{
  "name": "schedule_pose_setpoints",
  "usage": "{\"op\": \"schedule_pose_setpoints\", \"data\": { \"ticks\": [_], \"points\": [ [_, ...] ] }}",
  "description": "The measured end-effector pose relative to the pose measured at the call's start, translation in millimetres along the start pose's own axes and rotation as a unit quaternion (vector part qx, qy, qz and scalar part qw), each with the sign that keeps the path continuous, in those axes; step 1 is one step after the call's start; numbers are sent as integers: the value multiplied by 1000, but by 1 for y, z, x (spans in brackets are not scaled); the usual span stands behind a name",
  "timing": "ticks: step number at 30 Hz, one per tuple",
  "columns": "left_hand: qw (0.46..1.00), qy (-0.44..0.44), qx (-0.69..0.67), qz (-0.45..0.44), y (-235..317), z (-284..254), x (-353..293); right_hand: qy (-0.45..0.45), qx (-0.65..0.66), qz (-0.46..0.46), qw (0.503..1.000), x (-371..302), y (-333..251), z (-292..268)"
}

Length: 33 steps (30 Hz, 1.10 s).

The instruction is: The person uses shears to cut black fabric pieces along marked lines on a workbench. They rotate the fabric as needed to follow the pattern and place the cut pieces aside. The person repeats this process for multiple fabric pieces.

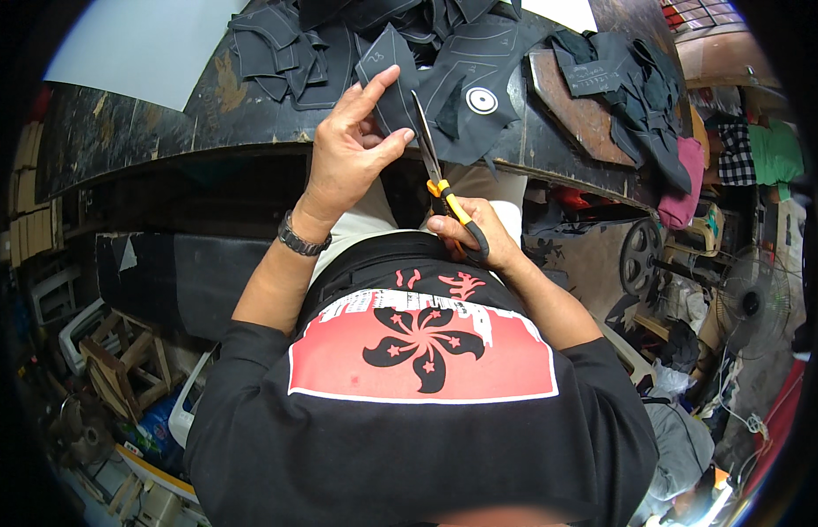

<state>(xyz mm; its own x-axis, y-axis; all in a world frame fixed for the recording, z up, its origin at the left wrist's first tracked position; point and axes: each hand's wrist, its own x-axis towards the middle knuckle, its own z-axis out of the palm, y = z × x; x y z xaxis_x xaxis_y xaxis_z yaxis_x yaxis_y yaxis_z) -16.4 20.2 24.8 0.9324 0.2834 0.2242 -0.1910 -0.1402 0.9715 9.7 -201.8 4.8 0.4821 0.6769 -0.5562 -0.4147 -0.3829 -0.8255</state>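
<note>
My left hand (356, 140) holds a pointed dark grey cloth piece (391, 57) with pale chalk lines at the near edge of the table. Its index finger lies on the piece and its thumb is at the lower edge. In my right hand (479, 233) is a pair of scissors (439, 186) with yellow and black handles. The blades point away from me, close beside the right edge of the piece, and look nearly closed. A larger chalk-marked dark cloth (479, 66) lies just beyond, with a round white disc (482, 101) on it.
Cut dark pieces (273, 44) are heaped on the worn black table (163, 136). At the right, a brown board (571, 110) lies partly under more dark cloth (637, 97). A white sheet (145, 44) covers the far left. A black wheel (642, 256) and a fan (753, 299) stand at the right.
</note>
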Motion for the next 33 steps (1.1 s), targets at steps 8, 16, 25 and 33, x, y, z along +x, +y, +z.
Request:
{"op": "schedule_pose_setpoints", "data": {
  "ticks": [8, 16, 25, 33],
  "points": [
    [1000, 6, -30, 3, -3, -1, 0, 13, -4, 21, 1000, -4, -4, 1],
    [999, -16, -42, 15, -9, -12, 13, -14, 3, 32, 999, 4, -9, -3],
    [999, -8, -38, 31, -7, -7, 10, -40, 31, 10, 999, 11, -11, -1],
    [999, 13, -35, 4, -11, -9, 9, -12, 13, 21, 1000, 6, -9, 7]
  ]
}}
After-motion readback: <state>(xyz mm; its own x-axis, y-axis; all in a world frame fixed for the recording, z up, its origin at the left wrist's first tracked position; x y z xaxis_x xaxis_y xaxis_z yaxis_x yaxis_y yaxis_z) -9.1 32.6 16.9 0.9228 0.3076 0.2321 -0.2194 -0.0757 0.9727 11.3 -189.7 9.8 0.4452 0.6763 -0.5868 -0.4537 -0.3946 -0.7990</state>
